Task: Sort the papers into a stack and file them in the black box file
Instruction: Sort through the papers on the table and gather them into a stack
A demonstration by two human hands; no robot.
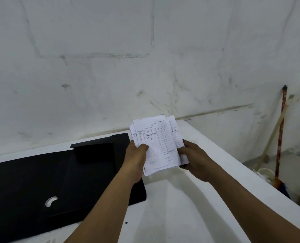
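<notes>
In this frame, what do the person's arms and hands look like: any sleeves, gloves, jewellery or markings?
Both arms are bare up to the picture's lower edge, with no sleeve in view. The left hand and right hand wear no gloves. No watch, bracelet or ring shows on the wrists or visible fingers, and no markings can be made out.

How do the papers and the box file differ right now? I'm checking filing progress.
The papers are white and held up by both hands; the box file is black and lies open on the table. The papers are small, the box file much larger. The papers are not yet inside it.
</notes>
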